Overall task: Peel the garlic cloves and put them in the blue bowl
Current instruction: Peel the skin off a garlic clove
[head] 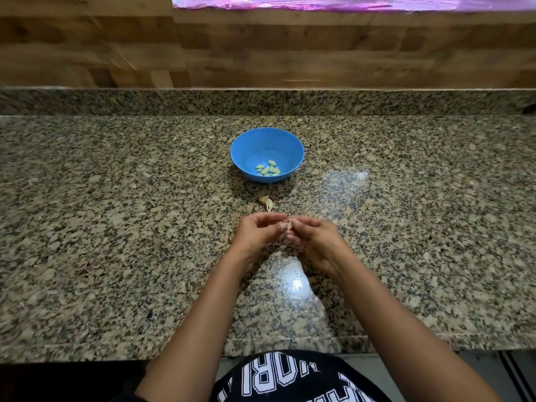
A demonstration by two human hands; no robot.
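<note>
Head view, both hands at work over the tabletop [116, 198]. My left hand [256, 233] and right hand [317, 240] meet at the midline, fingers of each curled inward, and between their tips they pinch one garlic clove [289, 225] with brownish skin showing. Most of it is covered by the fingers, so I cannot tell which way its long axis lies or how much skin is left on it. The blue bowl [261, 143] stands straight ahead of the hands, well apart from them and a little to my left of the point where they meet. I judge the left hand marginally nearer to it, though either could carry the clove forward. Between the hands and the bowl, apart from both, a loose clove [267, 202] in its skin lies on the tabletop, its long axis running roughly toward and away from me, with the near end tipped slightly to my right. It sits just beyond the left fingertips. Counts: one bowl; one clove in the hands; one loose clove on the tabletop; about six peeled cloves [268, 169] bunched on the bowl's floor toward its near side, overlapping, so the number is approximate.
</note>
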